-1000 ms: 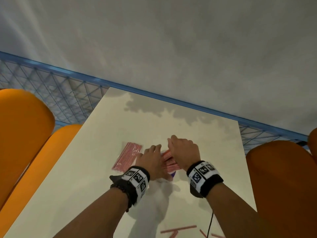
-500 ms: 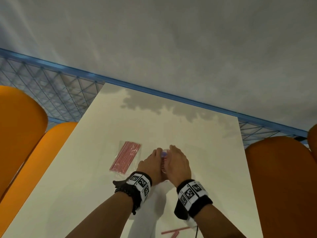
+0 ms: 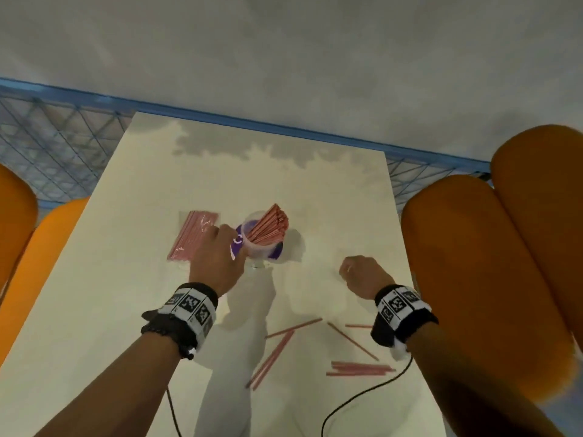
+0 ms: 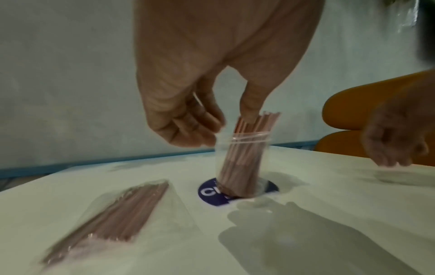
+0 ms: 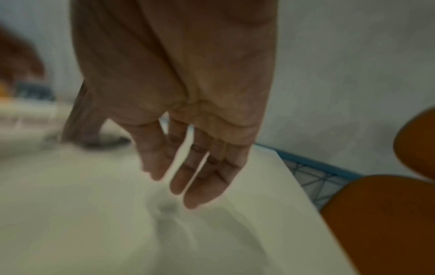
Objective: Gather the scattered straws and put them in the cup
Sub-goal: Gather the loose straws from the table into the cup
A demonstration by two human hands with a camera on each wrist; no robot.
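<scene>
A clear plastic cup [image 3: 263, 247] [image 4: 244, 161] stands on a purple round label [image 4: 208, 192] mid-table, with a bundle of pink straws [image 3: 271, 227] [image 4: 255, 128] leaning in it. My left hand [image 3: 219, 255] [image 4: 223, 128] holds the cup at its rim: the curled fingers [image 4: 188, 130] lie against the left side and the thumb touches the straw tops. My right hand [image 3: 362, 275] [image 5: 188, 167] hangs empty to the right, just above the table, fingers relaxed. Several loose straws [image 3: 274, 354] [image 3: 359, 369] lie near the front edge.
A sealed clear packet of pink straws [image 3: 192, 234] [image 4: 113, 219] lies left of the cup. The cream table [image 3: 126, 326] has orange chairs on the right [image 3: 473, 263] and the left [image 3: 19, 222]. Black cables [image 3: 362, 395] trail over the table's front part.
Both hands were closed round the straw bundle over the cup. Now the bundle stands in the cup, my right hand has let go and moved right, and my left hand stays at the cup.
</scene>
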